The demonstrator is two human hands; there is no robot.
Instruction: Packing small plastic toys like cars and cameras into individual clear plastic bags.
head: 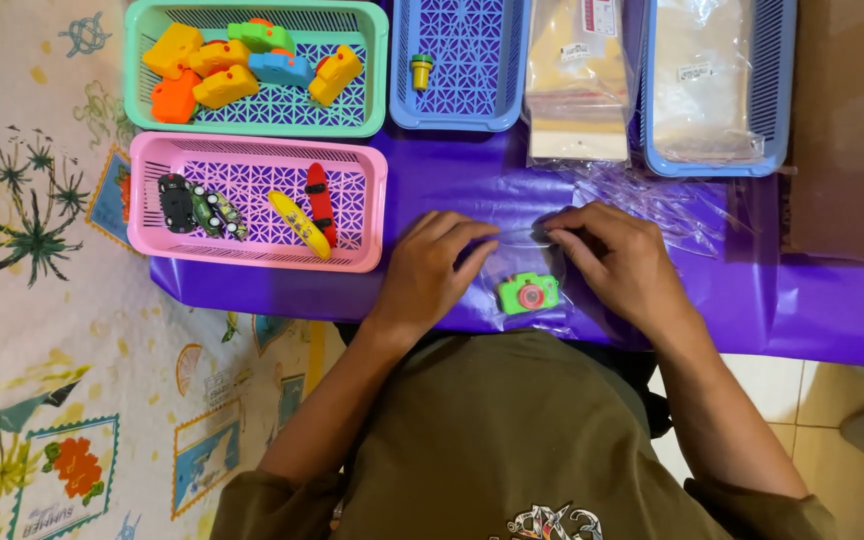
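Note:
A small green toy camera (529, 293) with a red lens lies inside a clear plastic bag (527, 262) on the purple table cover (832, 310). My left hand (432, 268) pinches the bag's upper left edge. My right hand (620, 258) pinches its upper right edge. Both hands rest on the cover, with the toy between them.
A pink basket (257, 148) at the left holds toy cars and small skateboards. Behind it, a green basket (377, 70) holds several colourful toys. A blue basket (457, 118) contains one small yellow-green piece. Packs of clear bags (577, 80) and another blue basket (777, 90) stand at the back right.

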